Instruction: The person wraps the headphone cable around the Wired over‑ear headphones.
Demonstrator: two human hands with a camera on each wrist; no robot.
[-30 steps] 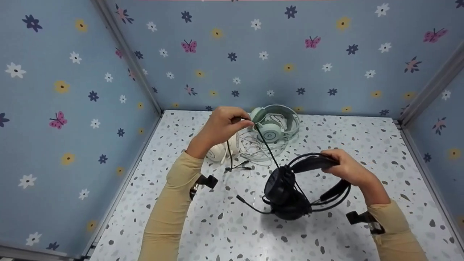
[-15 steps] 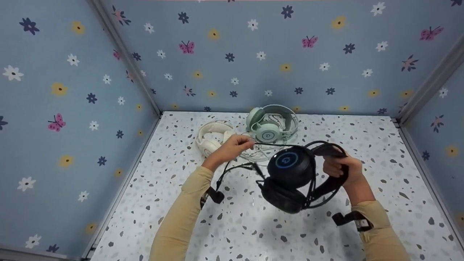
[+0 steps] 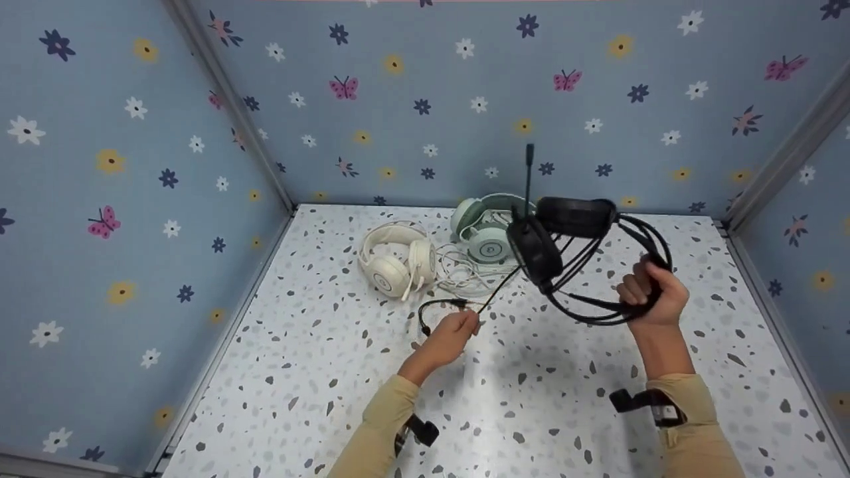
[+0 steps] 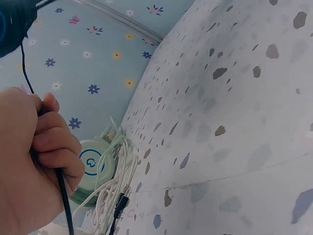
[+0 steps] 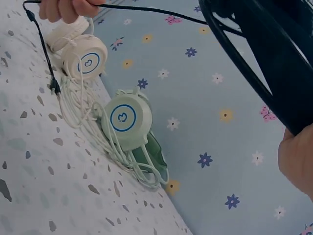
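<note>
My right hand (image 3: 654, 295) grips the headband of a black headset (image 3: 574, 218) and holds it above the table, ear cups toward the left. The headset's microphone boom (image 3: 529, 172) points upward. In my left hand (image 3: 450, 337) is the headset's black cable (image 3: 499, 289), which runs taut up to the ear cups. The left wrist view shows the fingers (image 4: 58, 139) curled round that cable. Its loose end, with plugs (image 4: 120, 204), hangs past the hand near the white cables.
White headphones (image 3: 392, 275) lie at the back left of the speckled table (image 3: 319, 385). Beside them, pale green headphones (image 3: 490, 242) lie against the patterned back wall (image 3: 465, 99). Tangled white cables (image 3: 461, 272) spread between the two pairs.
The black headset has risen and turned, so its microphone boom now points up. My left hand has come down and nearer the front with the cable, uncovering the white headphones.
</note>
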